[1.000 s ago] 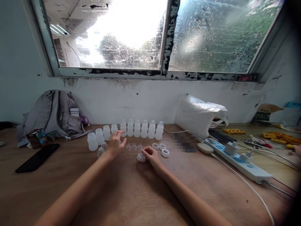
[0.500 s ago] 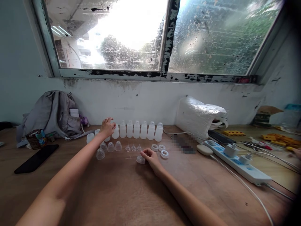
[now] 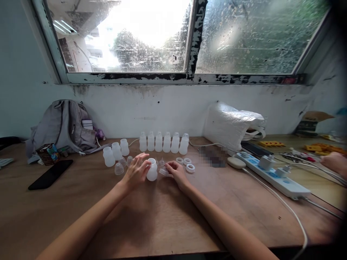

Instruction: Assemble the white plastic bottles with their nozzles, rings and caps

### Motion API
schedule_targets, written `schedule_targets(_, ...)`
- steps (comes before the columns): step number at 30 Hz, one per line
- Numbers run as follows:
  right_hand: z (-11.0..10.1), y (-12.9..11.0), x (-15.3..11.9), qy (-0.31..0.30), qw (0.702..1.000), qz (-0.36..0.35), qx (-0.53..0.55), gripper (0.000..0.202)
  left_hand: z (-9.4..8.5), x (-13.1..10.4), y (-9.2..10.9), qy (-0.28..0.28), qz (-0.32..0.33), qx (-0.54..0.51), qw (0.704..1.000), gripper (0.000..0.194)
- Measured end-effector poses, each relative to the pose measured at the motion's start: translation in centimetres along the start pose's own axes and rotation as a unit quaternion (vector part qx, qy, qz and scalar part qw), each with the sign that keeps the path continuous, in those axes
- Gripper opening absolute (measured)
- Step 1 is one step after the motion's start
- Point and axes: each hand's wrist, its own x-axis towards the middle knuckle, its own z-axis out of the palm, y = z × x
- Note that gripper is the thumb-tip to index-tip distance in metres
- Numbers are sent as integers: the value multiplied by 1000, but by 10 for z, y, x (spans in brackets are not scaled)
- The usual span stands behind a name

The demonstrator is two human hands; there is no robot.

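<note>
- In the middle of the table (image 3: 173,227), the left hand (image 3: 135,169) grips an open bottle (image 3: 152,173) by its neck.
- Just beside it, the right hand (image 3: 177,174) pinches a clear part (image 3: 163,172); the two hands are apart.
- Right of them lie three rings (image 3: 190,171).
- Behind, six capped bottles (image 3: 167,144) stand in a row.

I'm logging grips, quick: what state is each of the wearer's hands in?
Left hand: holding an open-topped, frosted-white, waisted plastic bottle.
Right hand: closed on a small, round, clear plastic piece.
</note>
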Motion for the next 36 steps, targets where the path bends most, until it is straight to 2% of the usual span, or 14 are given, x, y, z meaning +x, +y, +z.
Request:
schedule_targets(2,-1,1,2,9,1000,-17,-3,31,16,-9,-2,20,-89,-125,988,48)
schedule_targets(4,-1,2,3,21,999,-38,-15,29,31,-14,-7,6,-178,-249,952,75)
schedule_targets(5,-1,1,4,27,998,-50,-22,28,37,-16,-8,-15,-205,-299,932,80)
schedule_targets(7,-1,0,4,36,997,-65,-37,27,44,-17,-10,-57,-231,-355,904,76)
schedule_targets(8,-1,-1,5,40,996,-70,-39,27,46,-18,-9,-66,-235,-362,899,70)
schedule_targets(11,-2,-3,5,50,995,-82,-16,27,40,-17,-4,-55,-232,-333,912,50)
schedule_targets(14,-4,-3,6,68,994,-86,22,27,28,-17,1,-34,-209,-272,939,41)
schedule_targets(17,-5,-1,8,83,992,-74,53,29,16,-19,2,-26,-204,-222,953,38)
schedule_targets(20,-4,0,8,87,990,-57,90,31,11,-21,-1,-23,-216,-216,952,38)
schedule_targets(25,3,-1,2,67,989,-31,125,29,10,-22,-3,-30,-224,-193,955,30)
schedule_targets(36,7,-11,-5,14,996,-35,84,31,12,-22,-6,-21,-231,-199,952,31)
